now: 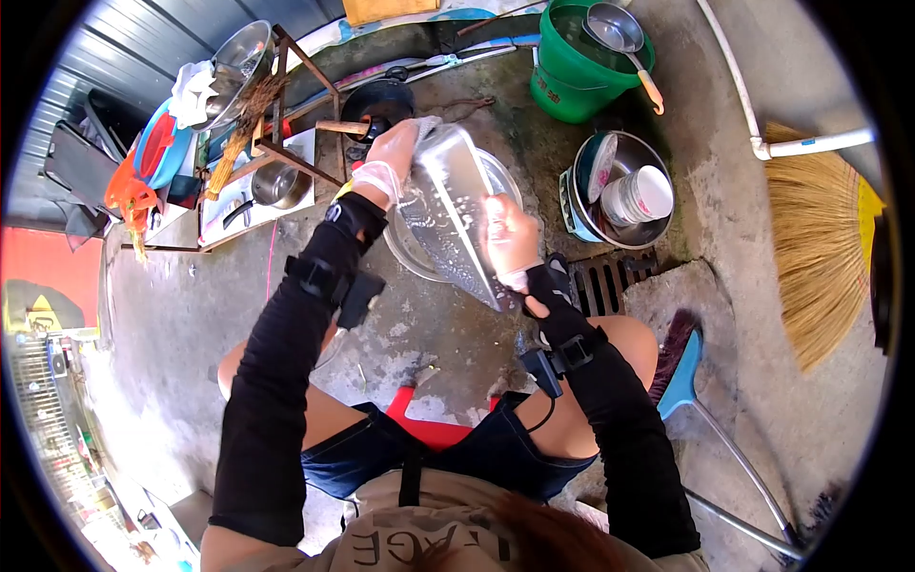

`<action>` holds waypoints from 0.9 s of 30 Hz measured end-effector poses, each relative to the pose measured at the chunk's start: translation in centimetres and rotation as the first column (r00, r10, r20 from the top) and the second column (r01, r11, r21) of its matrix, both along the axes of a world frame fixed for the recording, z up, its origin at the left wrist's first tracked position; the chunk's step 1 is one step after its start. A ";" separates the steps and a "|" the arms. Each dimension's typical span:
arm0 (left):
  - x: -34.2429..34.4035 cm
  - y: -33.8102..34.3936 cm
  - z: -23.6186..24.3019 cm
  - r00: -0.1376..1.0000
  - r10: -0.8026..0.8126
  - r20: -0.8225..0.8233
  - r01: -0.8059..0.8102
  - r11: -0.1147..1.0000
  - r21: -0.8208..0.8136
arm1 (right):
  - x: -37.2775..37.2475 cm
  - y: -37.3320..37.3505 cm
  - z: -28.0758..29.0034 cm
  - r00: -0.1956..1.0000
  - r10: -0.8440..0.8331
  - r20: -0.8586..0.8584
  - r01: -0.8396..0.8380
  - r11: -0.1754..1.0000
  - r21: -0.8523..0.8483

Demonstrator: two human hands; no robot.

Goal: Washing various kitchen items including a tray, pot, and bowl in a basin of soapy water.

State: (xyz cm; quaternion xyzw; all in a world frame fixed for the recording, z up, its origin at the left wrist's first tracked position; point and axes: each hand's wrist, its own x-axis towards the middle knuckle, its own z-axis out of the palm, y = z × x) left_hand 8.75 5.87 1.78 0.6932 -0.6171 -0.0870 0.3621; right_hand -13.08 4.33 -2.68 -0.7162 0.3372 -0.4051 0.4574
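Our grip: right hand closed on a metal pan, left hand's closure unclear.
Slick suds could let it slip.

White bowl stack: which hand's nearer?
Right. The right hand is left of the white bowl stack, with a gap between; the left hand is farther left.

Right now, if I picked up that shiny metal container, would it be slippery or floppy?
The shiny metal container would probably be slippery, since white suds cling to its surface. It seems likely to stay stiff: its long edge runs straight beside the right hand.
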 end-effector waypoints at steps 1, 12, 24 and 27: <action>1.0 -0.6 -1.0 0.987 0.050 -0.153 -0.044 0.998 0.042 | -0.6 -0.5 0.4 0.996 0.006 0.091 -0.015 0.994 0.104; 0.4 5.4 -12.4 0.967 0.249 0.044 -0.253 0.955 0.152 | -2.1 -4.8 -0.6 0.926 -0.344 0.157 0.281 0.903 0.326; -5.2 7.4 -11.9 -0.046 -0.090 -0.995 -0.375 0.925 -0.067 | 0.1 -4.4 -3.5 0.705 -0.619 0.345 0.234 0.662 0.712; -9.8 5.4 -6.8 -0.504 -0.012 -0.864 -0.472 0.841 0.263 | 0.4 -4.8 -4.9 0.697 -0.712 0.087 0.468 0.544 0.697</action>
